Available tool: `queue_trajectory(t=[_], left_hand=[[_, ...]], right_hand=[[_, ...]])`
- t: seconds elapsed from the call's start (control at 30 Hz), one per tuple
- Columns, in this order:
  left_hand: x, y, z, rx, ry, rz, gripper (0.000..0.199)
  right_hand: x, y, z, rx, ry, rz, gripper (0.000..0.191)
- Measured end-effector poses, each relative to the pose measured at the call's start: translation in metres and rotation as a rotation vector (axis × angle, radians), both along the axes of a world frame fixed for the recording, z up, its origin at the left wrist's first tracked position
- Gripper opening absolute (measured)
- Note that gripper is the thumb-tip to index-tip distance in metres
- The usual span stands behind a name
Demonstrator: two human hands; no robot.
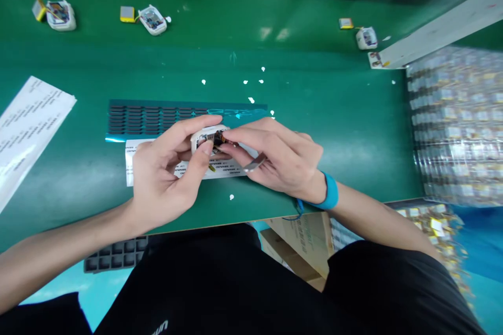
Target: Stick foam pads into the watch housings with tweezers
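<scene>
Near the bench's front edge, my left hand (168, 172) is closed around a small white device housing (199, 138), its open side showing a circuit board. The left thumb presses on the inside. My right hand (275, 154) pinches a small dark part (219, 138) with some orange on it at the housing's right side; fingertips hide most of it. A flat grey metal tool (255, 163) sticks out from under the right fingers. Below the housing a bit of yellow (212, 167) shows. A white printed sheet (231, 167) and a strip of dark pads (157, 115) lie beneath and behind my hands.
Several open white housings (153, 20) with yellow-edged batteries (127, 14) wired to them lie at the back. Small white bits (251, 100) are scattered mid-bench. Another printed sheet (35, 125) lies left; stacked clear trays (456, 125) stand right. A cardboard box (302, 241) is below the edge.
</scene>
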State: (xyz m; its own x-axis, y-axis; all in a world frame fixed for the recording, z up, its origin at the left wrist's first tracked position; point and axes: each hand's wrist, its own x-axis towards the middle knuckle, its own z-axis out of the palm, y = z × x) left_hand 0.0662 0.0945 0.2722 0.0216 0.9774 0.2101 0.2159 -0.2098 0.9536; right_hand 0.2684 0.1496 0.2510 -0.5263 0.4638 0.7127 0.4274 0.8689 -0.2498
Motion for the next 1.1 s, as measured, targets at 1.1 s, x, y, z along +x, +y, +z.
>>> queue_trajectory(t=[1.1], left_hand=[[-0.005, 0.013, 0.012, -0.282, -0.119, -0.150, 0.012]], right_hand=[[0.017, 0.007, 0.012, 0.042, -0.190, 0.116, 0.019]])
